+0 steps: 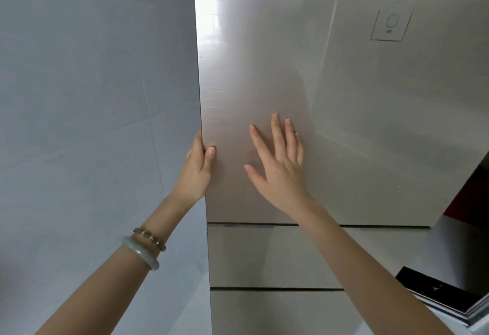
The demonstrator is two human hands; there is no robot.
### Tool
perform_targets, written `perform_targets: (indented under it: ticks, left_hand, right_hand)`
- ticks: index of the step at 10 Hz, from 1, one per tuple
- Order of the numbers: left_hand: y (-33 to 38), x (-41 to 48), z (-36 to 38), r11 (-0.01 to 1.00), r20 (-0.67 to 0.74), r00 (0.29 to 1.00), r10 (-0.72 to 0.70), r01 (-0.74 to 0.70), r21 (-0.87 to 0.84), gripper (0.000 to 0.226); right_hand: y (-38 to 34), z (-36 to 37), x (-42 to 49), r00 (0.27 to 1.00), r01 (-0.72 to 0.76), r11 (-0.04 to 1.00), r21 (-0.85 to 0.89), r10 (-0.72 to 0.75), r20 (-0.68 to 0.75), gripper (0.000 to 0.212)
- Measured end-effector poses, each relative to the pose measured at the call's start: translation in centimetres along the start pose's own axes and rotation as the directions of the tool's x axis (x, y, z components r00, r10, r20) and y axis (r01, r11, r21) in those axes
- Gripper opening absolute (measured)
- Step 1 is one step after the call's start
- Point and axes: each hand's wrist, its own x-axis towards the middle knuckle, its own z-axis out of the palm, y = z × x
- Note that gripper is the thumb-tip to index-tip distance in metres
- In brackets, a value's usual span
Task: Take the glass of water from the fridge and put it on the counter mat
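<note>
A tall fridge fills the view, its beige upper door [330,96] closed or nearly closed. My left hand [197,169] grips the door's left edge, thumb on the front face and fingers wrapped behind it. My right hand [277,165] lies flat on the door front with its fingers spread, holding nothing. The glass of water and the counter mat are out of sight.
A grey tiled wall [92,122] stands close on the left of the fridge. Two drawer fronts [264,258] sit below the upper door. A black-and-white object [447,297] lies at the lower right. A small control panel [390,24] marks the door's upper right.
</note>
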Motion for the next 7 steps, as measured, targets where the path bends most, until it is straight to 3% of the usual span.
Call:
perform_targets:
  ticks: [1, 2, 3, 4, 5, 7]
  left_hand:
    - [0.7, 0.0, -0.1, 0.999, 0.002, 1.000, -0.010, 0.010, 0.047, 0.047]
    - [1.6, -0.5, -0.2, 0.988, -0.044, 0.996, -0.074, 0.080, 0.132, 0.061]
    - [2.6, -2.3, -0.7, 0.971, -0.073, 0.990, -0.118, 0.130, 0.200, 0.082]
    - [4.8, -5.1, -2.0, 0.992, -0.023, 0.998, -0.060, 0.062, 0.107, 0.097]
    - [8.0, -7.8, -3.6, 1.000, 0.005, 1.000, -0.004, 0.004, 0.008, 0.108]
    - [14.9, -15.4, -5.9, 0.989, -0.006, 0.994, 0.108, -0.108, -0.102, 0.112]
  right_hand:
    - [-0.1, -0.6, -0.1, 0.999, -0.011, 0.998, 0.054, 0.009, 0.037, 0.071]
    - [-0.4, -1.9, 0.0, 0.993, -0.058, 0.980, 0.192, 0.037, 0.109, 0.076]
    - [-1.3, -3.8, -0.9, 0.969, -0.229, 0.837, 0.497, 0.145, 0.201, 0.087]
    - [-2.7, -6.2, -3.0, 0.952, -0.306, 0.644, 0.702, 0.199, 0.232, 0.097]
    - [-4.0, -9.0, -4.9, 0.938, -0.338, 0.537, 0.773, 0.257, 0.231, 0.101]
    - [-7.2, -14.5, -10.5, 0.936, -0.305, 0.443, 0.843, 0.302, 0.180, 0.100]
